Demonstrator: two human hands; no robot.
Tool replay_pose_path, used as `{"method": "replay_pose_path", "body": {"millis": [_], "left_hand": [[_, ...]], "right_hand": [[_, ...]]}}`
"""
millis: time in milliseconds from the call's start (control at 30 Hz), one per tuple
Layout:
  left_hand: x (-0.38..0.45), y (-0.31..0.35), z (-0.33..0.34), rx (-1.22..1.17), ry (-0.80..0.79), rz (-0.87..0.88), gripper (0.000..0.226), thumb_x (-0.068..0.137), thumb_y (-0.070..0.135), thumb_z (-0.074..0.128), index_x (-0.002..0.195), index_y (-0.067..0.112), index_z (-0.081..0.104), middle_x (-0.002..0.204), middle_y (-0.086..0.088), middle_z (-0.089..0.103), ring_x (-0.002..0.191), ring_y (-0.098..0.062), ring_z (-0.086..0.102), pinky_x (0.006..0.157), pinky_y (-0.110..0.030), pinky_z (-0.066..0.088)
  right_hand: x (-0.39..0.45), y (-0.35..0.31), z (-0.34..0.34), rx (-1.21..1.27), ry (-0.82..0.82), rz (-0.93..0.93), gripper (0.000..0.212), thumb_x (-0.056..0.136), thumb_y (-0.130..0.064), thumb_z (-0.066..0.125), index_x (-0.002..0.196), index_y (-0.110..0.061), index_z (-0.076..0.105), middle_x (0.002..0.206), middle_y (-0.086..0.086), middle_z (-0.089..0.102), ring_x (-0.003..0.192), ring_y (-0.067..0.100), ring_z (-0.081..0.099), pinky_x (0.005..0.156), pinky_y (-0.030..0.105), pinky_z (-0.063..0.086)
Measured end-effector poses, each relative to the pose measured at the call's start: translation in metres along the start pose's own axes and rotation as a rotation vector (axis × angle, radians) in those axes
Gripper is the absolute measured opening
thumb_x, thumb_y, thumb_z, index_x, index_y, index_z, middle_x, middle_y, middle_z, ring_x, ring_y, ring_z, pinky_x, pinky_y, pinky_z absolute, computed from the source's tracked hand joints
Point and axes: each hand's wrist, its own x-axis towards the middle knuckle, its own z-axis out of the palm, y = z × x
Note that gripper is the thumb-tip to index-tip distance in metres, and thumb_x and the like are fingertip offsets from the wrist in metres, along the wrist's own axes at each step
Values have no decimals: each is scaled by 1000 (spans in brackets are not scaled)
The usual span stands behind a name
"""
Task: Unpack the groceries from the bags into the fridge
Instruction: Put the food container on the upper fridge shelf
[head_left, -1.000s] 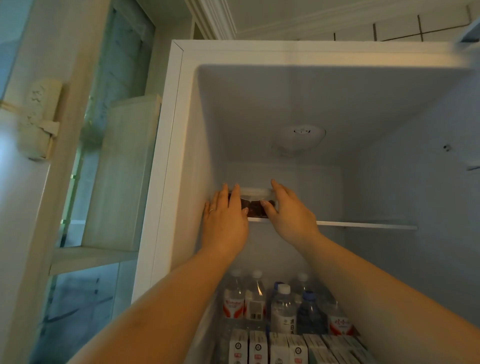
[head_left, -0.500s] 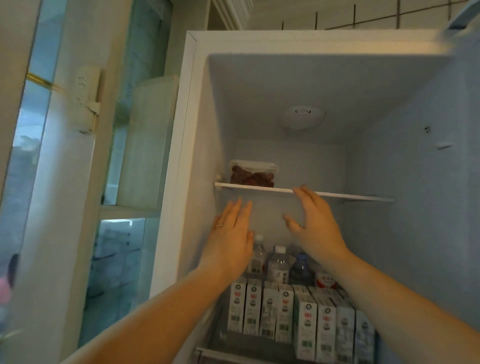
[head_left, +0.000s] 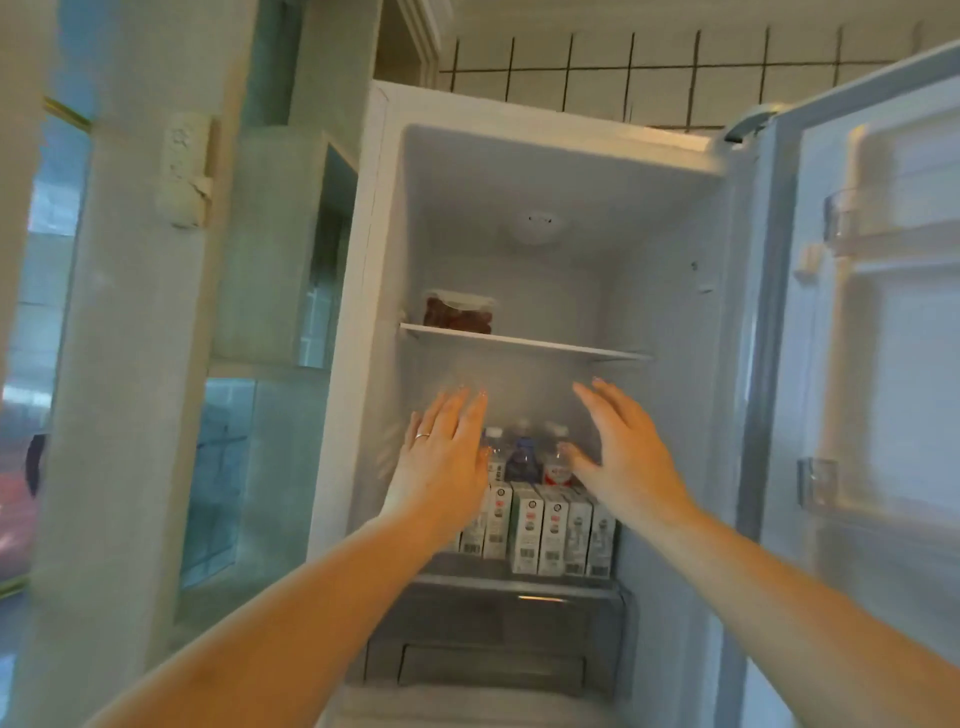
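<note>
The fridge stands open in front of me. A clear lidded container with dark red food sits at the left end of the top shelf. My left hand and my right hand hover below that shelf, both with fingers straight and holding nothing. Neither hand touches the container. Behind them, on the lower shelf, stand several water bottles and a row of small cartons. No grocery bag is in view.
The fridge door hangs open on the right, with door racks. A drawer sits below the carton shelf. A pillar with a wall socket and glass panes stand to the left.
Both hands let go of the container on the top shelf and drew back and down. The view pulled away from the fridge, so the door and lower drawer now show.
</note>
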Motion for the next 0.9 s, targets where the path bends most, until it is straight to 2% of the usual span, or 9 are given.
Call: {"method": "replay_pose_path", "body": {"millis": [233, 433, 667, 800, 900], "left_hand": [[-95, 46, -15, -71, -102, 157, 59, 100, 27, 32, 150, 23, 1, 158, -1, 2, 145, -18, -6, 118, -38, -2], [-175, 104, -6, -84, -265, 312, 62, 100, 30, 32, 149, 25, -5, 158, 1, -3, 145, -18, -9, 117, -43, -3], [-268, 193, 18, -211, -472, 453, 62, 99, 33, 33, 149, 27, -3, 158, 1, -3, 145, -19, -7, 117, -46, -2], [-322, 257, 39, -267, -582, 581, 62, 100, 33, 32, 148, 27, -6, 158, 3, -8, 144, -18, -11, 116, -45, -4], [-361, 317, 53, -282, -660, 678, 63, 100, 37, 31, 149, 26, -7, 157, 1, -9, 144, -20, -11, 115, -44, -5]], "right_hand": [[-124, -26, -49, -101, -128, 155, 70, 87, -34, 62, 146, -19, 27, 153, 3, 23, 141, 20, 19, 114, 34, 19], [-237, -30, -89, -181, -259, 339, 72, 89, -41, 57, 148, -24, 20, 157, 0, 12, 143, 19, 11, 115, 34, 19], [-379, -19, -148, -318, -350, 563, 72, 89, -44, 55, 148, -31, 14, 157, -6, 6, 143, 17, 10, 114, 34, 18], [-459, -11, -192, -397, -406, 681, 71, 90, -47, 51, 148, -29, 15, 158, -4, 7, 144, 20, 10, 115, 36, 17], [-522, -1, -231, -466, -480, 737, 72, 90, -46, 52, 149, -26, 14, 157, -1, 9, 143, 21, 13, 114, 32, 18]]}}
